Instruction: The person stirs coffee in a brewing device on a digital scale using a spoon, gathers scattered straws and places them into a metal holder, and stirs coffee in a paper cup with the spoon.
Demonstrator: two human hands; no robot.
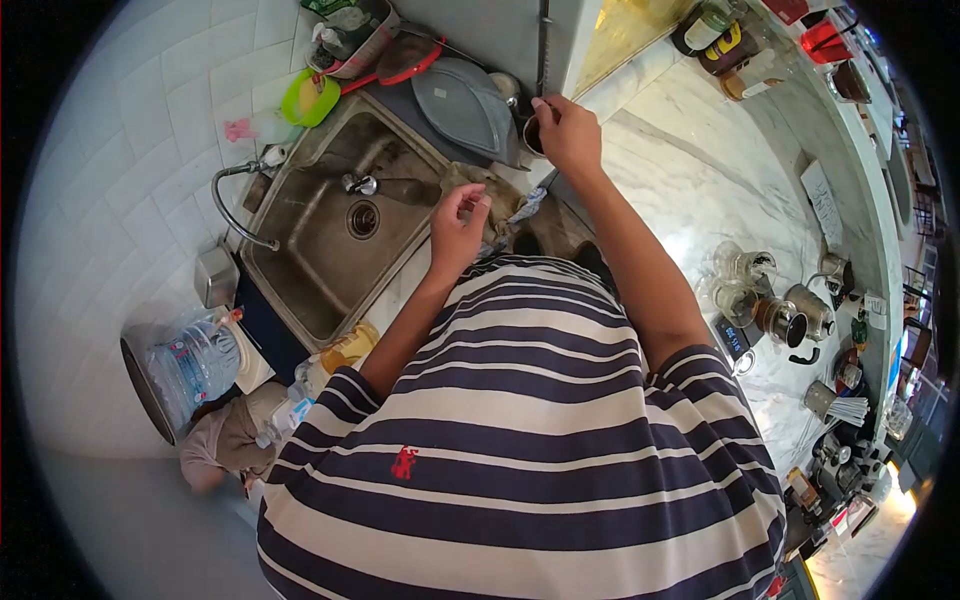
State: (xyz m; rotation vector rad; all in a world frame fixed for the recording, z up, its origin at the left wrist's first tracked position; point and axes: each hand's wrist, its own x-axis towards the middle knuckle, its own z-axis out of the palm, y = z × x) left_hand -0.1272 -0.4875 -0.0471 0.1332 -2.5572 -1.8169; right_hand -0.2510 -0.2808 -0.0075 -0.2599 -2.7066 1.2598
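My right hand (570, 137) is beside the drying area at the sink's right corner. Its fingers pinch the rim of a small dark cup (531, 139), partly hidden behind them. My left hand (459, 228) hovers near the sink's right edge, fingers loosely curled with a gap to the thumb and nothing visible in them. A rumpled cloth (528, 205) hangs at the counter edge between my hands. A grey oval lid or tray (462, 105) leans to the left of the cup.
The steel sink (300, 255) has a faucet (360, 184). Behind it are a red-rimmed pan (408, 58) and a green container (310, 98). Glass pots, a scale (733, 340) and a kettle (808, 310) stand on the right marble counter (680, 170). Bottles (708, 28) line its back.
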